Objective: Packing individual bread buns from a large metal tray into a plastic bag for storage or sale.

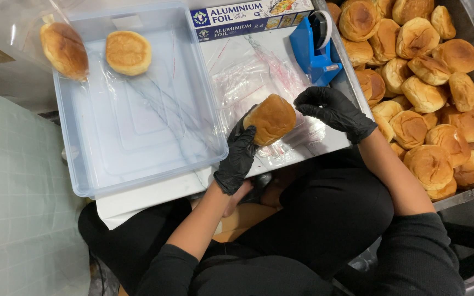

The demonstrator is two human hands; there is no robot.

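Holding a round golden-brown bread bun (pixel 271 119) in a black-gloved left hand (pixel 238 156), the person grips it from below and behind, fingers curled round its lower edge. The black-gloved right hand (pixel 331 109) hovers just beside the bun with fingers bent, pinching at the stack of clear plastic bags (pixel 248 71) lying under it; whether it grasps a bag I cannot tell. The bun sits just above those bags, near the front edge of the white surface (pixel 149 197).

At the surface's back edge lies a long blue cardboard box of foil (pixel 248 19), and near its back right corner stands a blue tape dispenser (pixel 316 46). On the left side rests a pale blue translucent plastic tub (pixel 133 164), holding one flat round bun (pixel 128 52) near its far left corner, while a bagged bun (pixel 64 50) leans over that corner's rim. Beyond the surface's right edge, a metal tray (pixel 470 192) is heaped with golden buns (pixel 429 93).
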